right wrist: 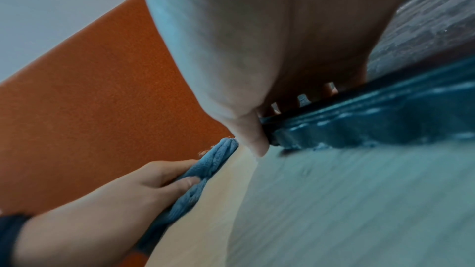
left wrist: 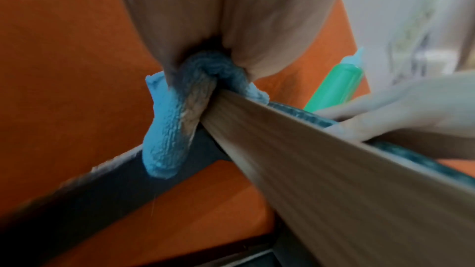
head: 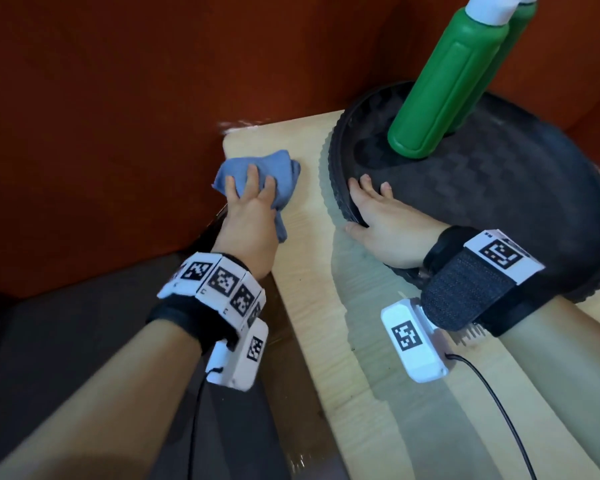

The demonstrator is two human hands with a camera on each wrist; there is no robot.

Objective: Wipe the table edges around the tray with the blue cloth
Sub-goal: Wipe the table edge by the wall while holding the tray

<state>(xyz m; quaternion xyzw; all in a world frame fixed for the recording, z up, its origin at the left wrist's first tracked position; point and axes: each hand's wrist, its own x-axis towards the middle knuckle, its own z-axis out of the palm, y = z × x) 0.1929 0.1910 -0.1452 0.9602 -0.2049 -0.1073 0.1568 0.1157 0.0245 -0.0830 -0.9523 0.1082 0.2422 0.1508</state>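
Note:
A crumpled blue cloth (head: 278, 164) lies at the far left corner of the light wooden table (head: 326, 306). My left hand (head: 250, 188) lies over it with spread fingers and grips it. In the left wrist view the cloth (left wrist: 164, 141) is bunched under my palm and one end hangs over the table's edge (left wrist: 334, 170). The round black tray (head: 499, 202) sits just right of the cloth. My right hand (head: 374, 202) grips its near left rim, fingers hooked inside and thumb outside by the rim (right wrist: 359, 129).
Two tall green bottles (head: 444, 91) with white tops stand at the back of the tray. An orange-red wall (head: 118, 98) runs close behind and left of the table. A narrow strip of bare wood separates cloth and tray.

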